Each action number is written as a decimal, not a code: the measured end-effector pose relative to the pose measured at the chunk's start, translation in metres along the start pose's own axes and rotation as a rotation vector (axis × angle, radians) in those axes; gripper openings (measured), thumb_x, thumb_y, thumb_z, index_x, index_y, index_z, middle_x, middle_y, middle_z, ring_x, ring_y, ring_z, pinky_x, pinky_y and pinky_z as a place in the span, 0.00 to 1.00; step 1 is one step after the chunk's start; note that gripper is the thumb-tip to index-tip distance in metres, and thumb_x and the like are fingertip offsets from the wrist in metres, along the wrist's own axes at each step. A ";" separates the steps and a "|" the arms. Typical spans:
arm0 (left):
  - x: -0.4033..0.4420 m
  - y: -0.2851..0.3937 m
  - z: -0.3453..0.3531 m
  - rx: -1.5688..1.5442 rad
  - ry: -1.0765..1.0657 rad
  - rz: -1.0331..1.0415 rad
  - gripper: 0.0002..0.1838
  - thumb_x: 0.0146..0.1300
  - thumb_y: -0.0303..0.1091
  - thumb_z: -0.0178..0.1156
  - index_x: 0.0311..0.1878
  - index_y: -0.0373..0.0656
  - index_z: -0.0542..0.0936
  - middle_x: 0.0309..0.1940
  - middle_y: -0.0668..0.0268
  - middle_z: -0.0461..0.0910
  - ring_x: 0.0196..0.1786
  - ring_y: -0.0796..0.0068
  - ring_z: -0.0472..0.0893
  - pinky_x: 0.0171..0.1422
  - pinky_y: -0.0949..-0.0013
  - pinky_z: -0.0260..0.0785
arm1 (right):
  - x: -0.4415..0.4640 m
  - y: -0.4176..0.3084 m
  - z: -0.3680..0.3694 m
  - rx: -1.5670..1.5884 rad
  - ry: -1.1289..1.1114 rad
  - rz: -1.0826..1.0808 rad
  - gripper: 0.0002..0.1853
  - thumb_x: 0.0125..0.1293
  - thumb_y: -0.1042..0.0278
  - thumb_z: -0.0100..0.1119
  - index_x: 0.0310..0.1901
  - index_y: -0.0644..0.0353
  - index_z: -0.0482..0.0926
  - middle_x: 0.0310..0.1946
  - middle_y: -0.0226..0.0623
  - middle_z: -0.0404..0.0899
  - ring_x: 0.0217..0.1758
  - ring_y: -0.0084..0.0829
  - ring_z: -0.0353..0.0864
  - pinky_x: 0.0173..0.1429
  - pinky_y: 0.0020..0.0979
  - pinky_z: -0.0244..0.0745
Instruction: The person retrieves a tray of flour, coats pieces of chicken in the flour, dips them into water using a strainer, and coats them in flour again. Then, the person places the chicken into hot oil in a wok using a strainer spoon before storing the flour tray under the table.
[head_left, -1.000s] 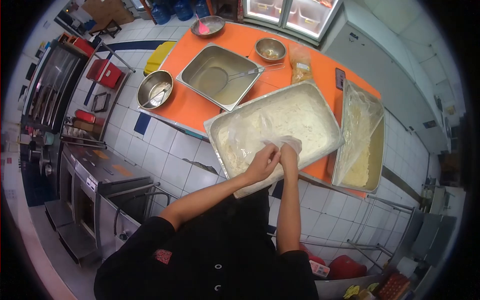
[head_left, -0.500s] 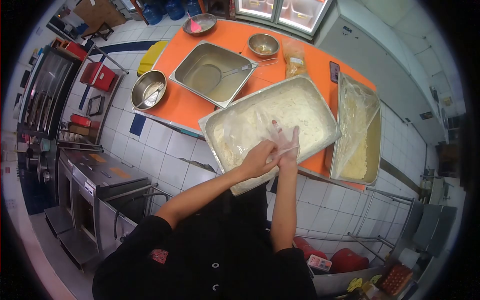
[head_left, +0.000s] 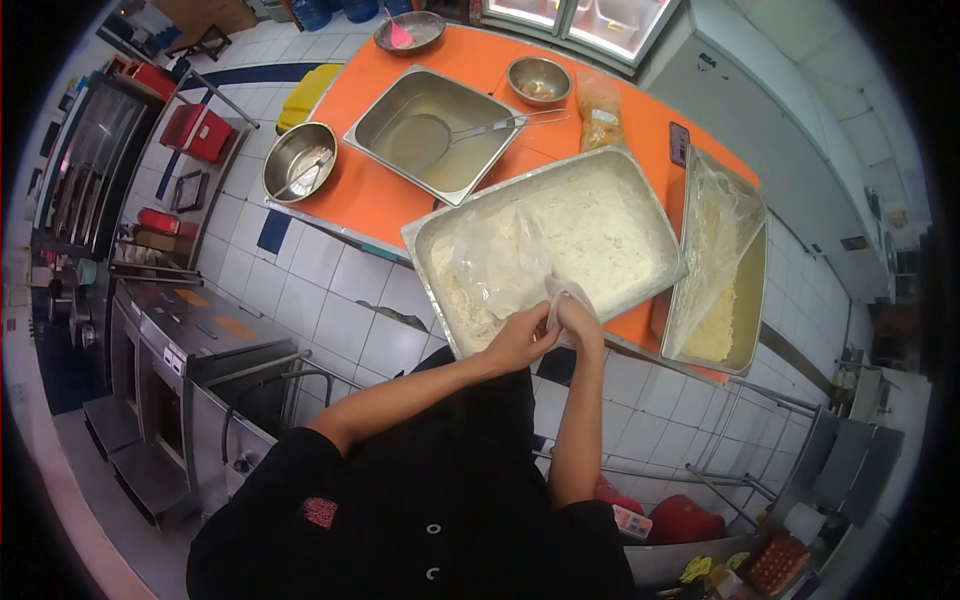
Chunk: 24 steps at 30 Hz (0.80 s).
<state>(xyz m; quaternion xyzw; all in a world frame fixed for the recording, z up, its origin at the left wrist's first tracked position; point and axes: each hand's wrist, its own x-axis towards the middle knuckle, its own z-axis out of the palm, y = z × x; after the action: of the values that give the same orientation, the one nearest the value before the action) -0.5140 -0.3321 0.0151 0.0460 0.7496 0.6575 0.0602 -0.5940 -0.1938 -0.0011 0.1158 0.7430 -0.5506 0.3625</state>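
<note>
My left hand [head_left: 522, 338] is closed, its fingertips pinching a clear plastic glove [head_left: 566, 288] at my right hand [head_left: 580, 318]. The thin plastic lies around the right hand, which is bent at the wrist; its fingers are mostly hidden. Both hands are over the near edge of a large metal tray [head_left: 668, 232] of white flour [head_left: 605, 215]. Another piece of clear plastic [head_left: 497, 262], crumpled, rests on the flour in the tray's left part.
On the orange table [head_left: 350, 195] are a deep pan [head_left: 375, 128] of cloudy liquid with a strainer [head_left: 425, 138], metal bowls [head_left: 300, 150], a bag of orange-brown food [head_left: 600, 115] and a phone [head_left: 680, 143]. A plastic-covered pan [head_left: 745, 350] stands at the right.
The gloved right hand, its fingers stretched over the flour before, has drawn back toward me and bent. My left hand has stayed beside it, with the plastic now bunched between them.
</note>
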 end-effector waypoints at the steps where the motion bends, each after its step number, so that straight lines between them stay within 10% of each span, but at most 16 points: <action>1: 0.000 0.000 0.000 -0.003 0.004 0.001 0.08 0.66 0.28 0.63 0.39 0.36 0.74 0.26 0.58 0.78 0.29 0.70 0.79 0.35 0.68 0.70 | 0.002 0.002 0.002 -0.005 -0.001 0.000 0.21 0.74 0.52 0.54 0.48 0.66 0.80 0.33 0.36 0.80 0.35 0.30 0.79 0.38 0.32 0.74; 6: 0.003 -0.006 0.010 -0.066 0.084 -0.067 0.09 0.66 0.28 0.63 0.44 0.36 0.75 0.30 0.60 0.79 0.34 0.74 0.80 0.39 0.69 0.72 | -0.002 -0.001 0.008 0.041 0.403 -0.119 0.14 0.70 0.64 0.53 0.36 0.68 0.80 0.31 0.40 0.79 0.37 0.29 0.80 0.41 0.32 0.74; 11: 0.016 0.000 0.015 -0.208 0.115 -0.025 0.11 0.67 0.28 0.61 0.50 0.37 0.76 0.39 0.62 0.81 0.40 0.75 0.81 0.42 0.70 0.74 | 0.034 -0.008 -0.037 1.150 0.479 -0.269 0.13 0.67 0.69 0.50 0.37 0.72 0.79 0.33 0.48 0.81 0.43 0.37 0.83 0.48 0.34 0.75; 16: 0.077 -0.062 -0.031 0.048 0.430 -0.185 0.13 0.65 0.30 0.62 0.52 0.38 0.78 0.43 0.55 0.83 0.37 0.69 0.83 0.42 0.67 0.77 | 0.022 0.006 -0.056 -0.643 0.136 -0.216 0.16 0.69 0.65 0.48 0.41 0.72 0.80 0.40 0.54 0.84 0.49 0.53 0.82 0.57 0.45 0.74; 17: 0.091 -0.069 -0.043 0.178 0.461 -0.121 0.16 0.63 0.31 0.62 0.53 0.38 0.78 0.43 0.53 0.83 0.39 0.60 0.85 0.44 0.62 0.78 | 0.019 0.005 -0.053 -0.321 0.014 -0.193 0.21 0.70 0.63 0.47 0.52 0.74 0.78 0.54 0.62 0.80 0.61 0.58 0.77 0.67 0.45 0.70; 21: 0.133 -0.084 -0.070 0.646 0.276 -0.019 0.19 0.60 0.30 0.60 0.56 0.38 0.78 0.46 0.51 0.82 0.41 0.50 0.84 0.47 0.55 0.77 | 0.034 -0.001 -0.043 -0.656 0.073 -0.278 0.30 0.70 0.62 0.50 0.66 0.79 0.67 0.66 0.67 0.69 0.72 0.56 0.68 0.75 0.41 0.61; 23: 0.142 -0.095 -0.083 0.771 -0.218 -0.151 0.17 0.60 0.30 0.57 0.52 0.40 0.81 0.45 0.50 0.83 0.43 0.44 0.83 0.52 0.51 0.76 | 0.045 -0.011 -0.051 -0.573 0.390 -0.416 0.38 0.71 0.62 0.51 0.72 0.82 0.53 0.73 0.69 0.57 0.79 0.54 0.56 0.81 0.40 0.52; 24: 0.136 -0.092 -0.085 0.785 -0.240 -0.150 0.17 0.60 0.30 0.57 0.52 0.40 0.81 0.45 0.50 0.83 0.43 0.44 0.83 0.52 0.51 0.76 | 0.053 -0.021 -0.073 -0.528 0.594 -0.407 0.32 0.71 0.61 0.53 0.68 0.80 0.64 0.67 0.71 0.67 0.73 0.53 0.68 0.76 0.43 0.62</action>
<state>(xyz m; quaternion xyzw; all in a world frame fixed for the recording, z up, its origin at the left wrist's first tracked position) -0.6608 -0.4077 -0.0688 0.0870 0.9323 0.3057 0.1727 -0.6737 -0.1478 -0.0117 0.0240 0.9376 -0.3451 0.0350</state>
